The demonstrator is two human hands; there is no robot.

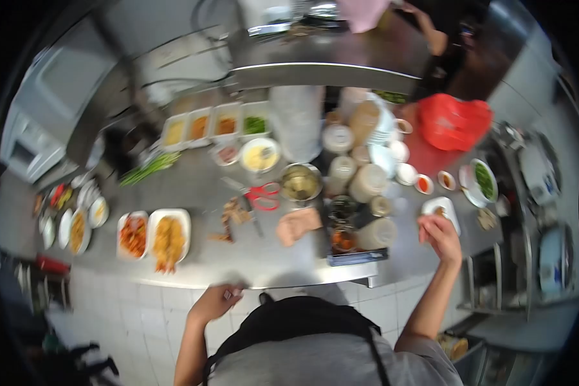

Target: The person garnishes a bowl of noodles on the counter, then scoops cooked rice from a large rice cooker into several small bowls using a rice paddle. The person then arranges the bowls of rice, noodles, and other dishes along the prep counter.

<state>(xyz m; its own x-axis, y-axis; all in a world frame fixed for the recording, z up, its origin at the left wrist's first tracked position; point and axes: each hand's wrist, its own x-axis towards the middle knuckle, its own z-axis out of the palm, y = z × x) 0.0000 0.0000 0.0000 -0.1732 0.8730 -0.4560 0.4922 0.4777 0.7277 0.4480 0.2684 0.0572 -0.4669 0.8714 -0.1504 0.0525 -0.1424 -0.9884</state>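
At left, a white tray of orange-red food (133, 236) sat beside a white tray of battered shrimp (168, 237) on the steel surface (264, 257). The left hand (215, 302) hung just off the front edge, fingers curled; whether they gripped anything could not be told. Farther along lay red-handled scissors (264, 197), then a pinkish cloth (298, 226) and a cluster of lidded containers (368, 183). The right hand (440, 235) was at the near side of a small white dish (450, 212) holding brown food, its fingers bent inward, their grip unclear. Behind the dish stood a bowl of chopped greens (484, 181).
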